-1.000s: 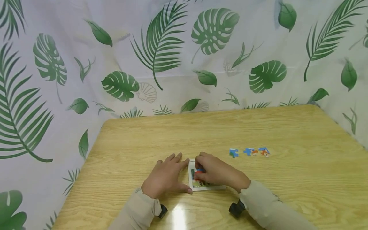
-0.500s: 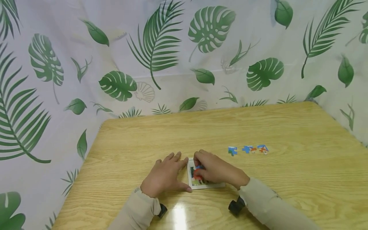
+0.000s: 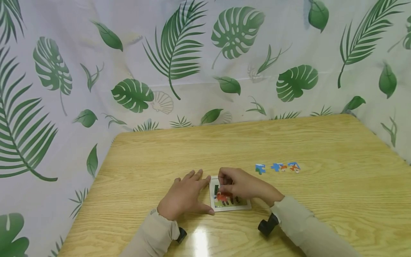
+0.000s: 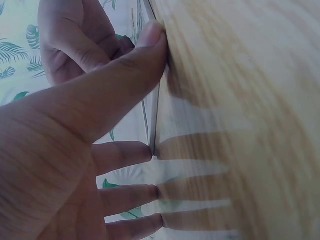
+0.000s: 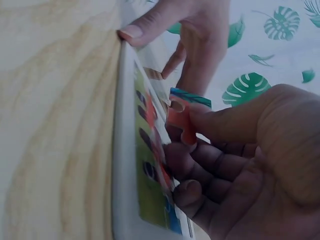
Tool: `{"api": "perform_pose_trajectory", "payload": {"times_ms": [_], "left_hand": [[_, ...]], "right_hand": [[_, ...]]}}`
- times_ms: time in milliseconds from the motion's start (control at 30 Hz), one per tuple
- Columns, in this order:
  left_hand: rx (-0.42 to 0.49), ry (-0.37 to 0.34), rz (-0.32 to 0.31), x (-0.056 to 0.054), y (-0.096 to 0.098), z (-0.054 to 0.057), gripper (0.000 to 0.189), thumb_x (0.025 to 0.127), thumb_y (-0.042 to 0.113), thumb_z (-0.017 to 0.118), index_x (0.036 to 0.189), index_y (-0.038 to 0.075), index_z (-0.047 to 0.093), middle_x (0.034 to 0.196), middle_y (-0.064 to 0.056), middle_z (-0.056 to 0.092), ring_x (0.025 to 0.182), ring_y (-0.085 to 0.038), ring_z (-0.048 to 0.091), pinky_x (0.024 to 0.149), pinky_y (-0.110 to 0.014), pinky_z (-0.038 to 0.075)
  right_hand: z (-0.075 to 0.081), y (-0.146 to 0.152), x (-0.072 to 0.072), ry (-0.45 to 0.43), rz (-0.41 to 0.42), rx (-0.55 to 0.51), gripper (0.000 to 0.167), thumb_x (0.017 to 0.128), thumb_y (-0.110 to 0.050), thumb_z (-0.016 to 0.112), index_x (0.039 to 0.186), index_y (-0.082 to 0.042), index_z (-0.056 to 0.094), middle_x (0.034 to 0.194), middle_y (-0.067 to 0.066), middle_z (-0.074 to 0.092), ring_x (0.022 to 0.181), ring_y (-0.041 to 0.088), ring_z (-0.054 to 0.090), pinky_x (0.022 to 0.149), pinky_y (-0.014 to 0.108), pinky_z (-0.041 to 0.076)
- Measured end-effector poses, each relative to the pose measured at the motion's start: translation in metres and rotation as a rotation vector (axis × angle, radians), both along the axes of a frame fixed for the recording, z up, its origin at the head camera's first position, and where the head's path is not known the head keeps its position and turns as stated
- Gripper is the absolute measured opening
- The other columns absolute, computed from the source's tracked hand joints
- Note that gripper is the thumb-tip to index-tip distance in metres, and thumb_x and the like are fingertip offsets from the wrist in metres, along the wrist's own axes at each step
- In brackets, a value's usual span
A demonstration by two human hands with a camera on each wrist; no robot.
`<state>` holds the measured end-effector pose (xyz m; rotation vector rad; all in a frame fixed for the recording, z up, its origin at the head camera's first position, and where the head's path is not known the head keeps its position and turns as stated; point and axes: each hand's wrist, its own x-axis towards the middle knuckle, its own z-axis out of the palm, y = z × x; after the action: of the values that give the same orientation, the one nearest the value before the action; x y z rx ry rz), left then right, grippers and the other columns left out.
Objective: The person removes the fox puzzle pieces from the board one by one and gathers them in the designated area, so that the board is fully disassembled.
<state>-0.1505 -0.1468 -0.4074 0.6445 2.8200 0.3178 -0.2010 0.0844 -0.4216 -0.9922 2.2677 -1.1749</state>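
Observation:
A white-framed jigsaw puzzle tray (image 3: pixel 229 210) lies on the table in the head view, partly filled with a picture in red, black and green. My left hand (image 3: pixel 184 196) rests at its left side, fingers spread, with the thumb and index fingertip touching the frame's corners. Over the tray, my right hand (image 3: pixel 242 184) pinches a puzzle piece (image 5: pixel 181 120) between thumb and fingers. The right wrist view shows that piece as orange-red with a blue-green edge, tilted up off the tray. The right hand hides the tray's upper right part in the head view.
Beyond the right hand lie a blue-and-green puzzle piece (image 3: pixel 260 169), a blue-and-orange piece (image 3: pixel 278 167) and another blue-and-orange piece (image 3: pixel 294 167). The wooden table (image 3: pixel 160 153) meets a leaf-patterned cloth (image 3: pixel 192 107) at its back and sides.
My right hand has shifted slightly right and its fingertips have risen, uncovering more of the tray's picture. The left hand stays in place on the frame.

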Motion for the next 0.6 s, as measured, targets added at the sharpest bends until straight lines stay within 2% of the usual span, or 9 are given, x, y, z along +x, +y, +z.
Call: {"api": "perform_pose_trajectory", "payload": {"times_ms": [100,200,367,600], "left_hand": [[0.001,-0.008,0.003,0.001,0.000,0.000,0.100,0.077,0.066,0.081,0.157,0.018,0.047,0.165,-0.015,0.035,0.151,-0.039,0.031,0.109,-0.069,0.036],[-0.002,-0.014,0.008,0.000,0.000,0.000,0.100,0.077,0.067,0.081,0.158,0.018,0.047,0.165,-0.015,0.034,0.151,-0.038,0.031,0.110,-0.069,0.035],[-0.007,-0.013,0.014,-0.001,0.000,-0.002,0.100,0.076,0.068,0.080,0.158,0.020,0.046,0.166,-0.013,0.032,0.152,-0.037,0.029,0.111,-0.068,0.034],[0.010,0.000,0.004,0.000,-0.001,-0.001,0.100,0.076,0.066,0.083,0.157,0.018,0.048,0.165,-0.015,0.035,0.151,-0.038,0.031,0.110,-0.070,0.034]], "right_hand": [[0.002,0.005,-0.002,-0.055,-0.012,-0.049,0.011,0.101,-0.005,0.065,0.097,-0.005,0.055,0.081,0.004,0.059,0.069,0.016,0.057,0.057,0.028,0.052],[0.005,0.013,-0.006,-0.059,-0.029,-0.090,0.011,0.101,-0.005,0.065,0.098,-0.004,0.055,0.082,0.007,0.061,0.071,0.021,0.059,0.060,0.030,0.054],[0.008,0.033,-0.013,0.010,-0.082,-0.098,0.008,0.101,-0.002,0.065,0.099,-0.003,0.057,0.086,0.008,0.062,0.075,0.024,0.059,0.066,0.029,0.051],[0.010,0.074,-0.013,0.055,-0.166,-0.063,0.008,0.100,-0.003,0.067,0.099,-0.005,0.058,0.086,0.007,0.059,0.072,0.019,0.055,0.061,0.027,0.047]]}}
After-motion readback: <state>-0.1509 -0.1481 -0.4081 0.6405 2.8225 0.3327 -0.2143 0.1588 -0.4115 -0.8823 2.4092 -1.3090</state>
